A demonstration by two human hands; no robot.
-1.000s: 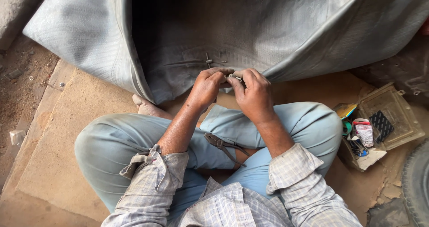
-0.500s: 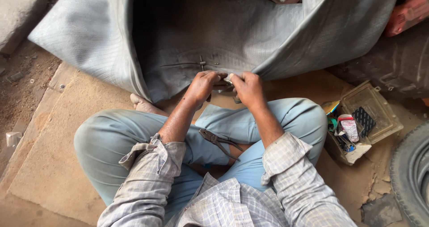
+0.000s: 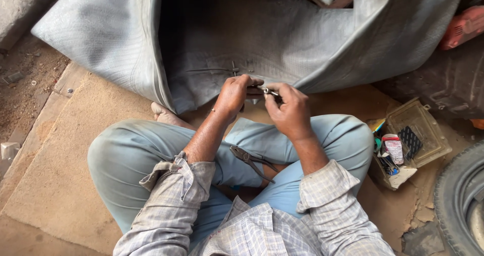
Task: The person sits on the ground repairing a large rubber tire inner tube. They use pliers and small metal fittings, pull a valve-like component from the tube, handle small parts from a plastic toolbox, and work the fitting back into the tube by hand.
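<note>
Head view, person seated cross-legged on a brown board.

Left hand: fingers curled in, tips pinched on one end of a small metal piece. Wrist raised above the left knee.

Right hand: thumb and forefinger closed on the other end of the same metal piece. Both hands meet just in front of the edge of a large grey inner tube. The metal piece is thin, shiny and mostly covered by the fingers; its exact kind cannot be told.

Inner tube: slack, folded, lying across the upper part of the view; dark hollow in its middle. A short valve stem stands on the rubber just above the left hand, apart from it.

Lap: a pair of pliers rests between the thighs on the light blue trousers, handles toward the body, untouched by either hand. Checked shirt sleeves rolled to the forearms.

Right side: an open shallow box on the floor, just beside the right knee, with small tubes and a dark patch inside. A black tyre at the lower right edge, near the box.
</note>
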